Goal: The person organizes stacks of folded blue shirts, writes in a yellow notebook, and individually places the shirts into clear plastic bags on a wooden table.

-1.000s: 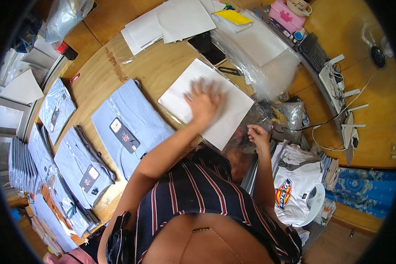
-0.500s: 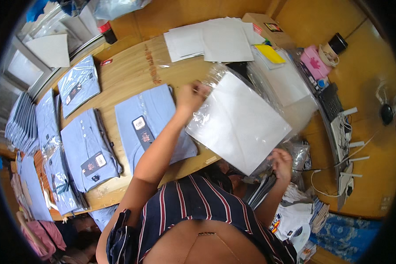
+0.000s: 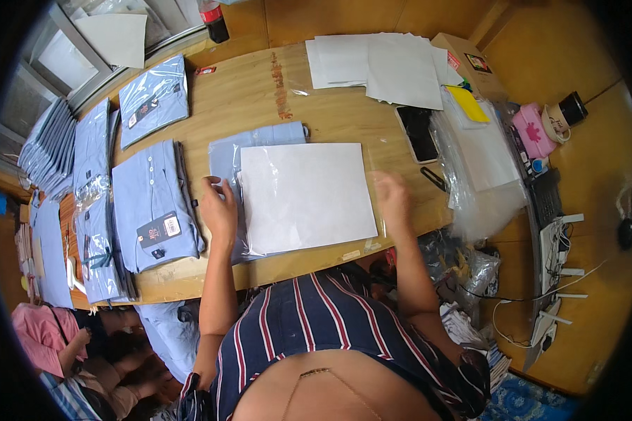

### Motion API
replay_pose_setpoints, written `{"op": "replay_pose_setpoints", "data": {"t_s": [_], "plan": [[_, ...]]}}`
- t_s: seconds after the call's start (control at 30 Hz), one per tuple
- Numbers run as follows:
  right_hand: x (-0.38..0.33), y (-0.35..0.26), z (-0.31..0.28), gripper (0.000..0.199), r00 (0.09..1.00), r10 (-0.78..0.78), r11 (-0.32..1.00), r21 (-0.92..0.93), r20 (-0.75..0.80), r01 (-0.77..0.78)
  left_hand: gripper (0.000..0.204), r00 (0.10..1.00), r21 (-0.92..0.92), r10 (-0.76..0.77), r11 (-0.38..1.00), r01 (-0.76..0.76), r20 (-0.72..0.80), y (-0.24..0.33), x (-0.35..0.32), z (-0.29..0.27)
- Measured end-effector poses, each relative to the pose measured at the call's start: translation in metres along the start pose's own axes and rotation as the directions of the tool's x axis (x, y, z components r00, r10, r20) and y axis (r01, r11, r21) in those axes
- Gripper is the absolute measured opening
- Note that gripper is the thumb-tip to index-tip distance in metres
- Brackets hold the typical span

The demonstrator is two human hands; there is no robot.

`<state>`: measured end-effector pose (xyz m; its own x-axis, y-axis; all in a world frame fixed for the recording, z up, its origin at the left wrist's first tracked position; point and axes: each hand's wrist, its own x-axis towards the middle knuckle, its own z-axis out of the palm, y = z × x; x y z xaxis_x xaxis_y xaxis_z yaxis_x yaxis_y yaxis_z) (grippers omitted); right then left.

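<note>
- Here, a plain white sheet (image 3: 305, 200) lies over a folded light-blue shirt (image 3: 260, 135) on the surface (image 3: 242, 91); it looks flat, smooth and rectangular;
- the shirt shows past its far and left edges; clear plastic (image 3: 234, 167) glints at the left;
- left hand (image 3: 220, 210) beside the shirt, fingers curled; whether its grip holds anything, I cannot tell;
- right hand (image 3: 393, 202) near the sheet's right edge, blurred; its grip, I cannot tell.

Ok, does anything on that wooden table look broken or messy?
Yes: a rough reddish-brown streak marks the far part of the tabletop, maybe peeling or stained; I can't tell which. To its right, white sheets overlap crookedly.
</note>
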<state>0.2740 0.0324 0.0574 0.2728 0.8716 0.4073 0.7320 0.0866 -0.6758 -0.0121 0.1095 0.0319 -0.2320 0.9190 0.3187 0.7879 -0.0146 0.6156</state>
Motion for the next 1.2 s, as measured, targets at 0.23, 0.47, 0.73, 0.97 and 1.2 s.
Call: {"op": "replay_pose_setpoints", "data": {"t_s": [0.23,0.47,0.73,0.97,1.2], "plan": [[-0.010,0.034,0.035,0.024,0.947,0.316,0.925,-0.239,0.053,-0.295,0.031,1.000,-0.004,-0.023,1.000,0.023,-0.002,0.003,-0.011,-0.009],[0.001,0.056,0.017,0.020,0.562,0.497,0.380,0.416,0.662,-0.826,0.035,0.999,-0.015,-0.051,0.999,0.050,-0.009,0.006,-0.022,-0.007],[0.017,0.091,-0.055,0.030,0.656,0.515,0.570,0.351,0.552,-0.743,0.040,0.990,-0.024,-0.128,0.992,0.127,-0.054,-0.027,-0.047,-0.052],[0.047,0.093,-0.058,0.027,0.755,0.319,0.604,0.491,0.573,-0.628,0.056,0.995,-0.293,-0.086,0.951,0.098,0.053,0.004,-0.045,-0.059],[0.073,0.097,-0.038,0.028,0.779,0.258,0.592,0.543,0.572,-0.595,0.067,0.952,-0.485,-0.182,0.827,0.284,0.247,-0.006,-0.034,-0.049]]}}
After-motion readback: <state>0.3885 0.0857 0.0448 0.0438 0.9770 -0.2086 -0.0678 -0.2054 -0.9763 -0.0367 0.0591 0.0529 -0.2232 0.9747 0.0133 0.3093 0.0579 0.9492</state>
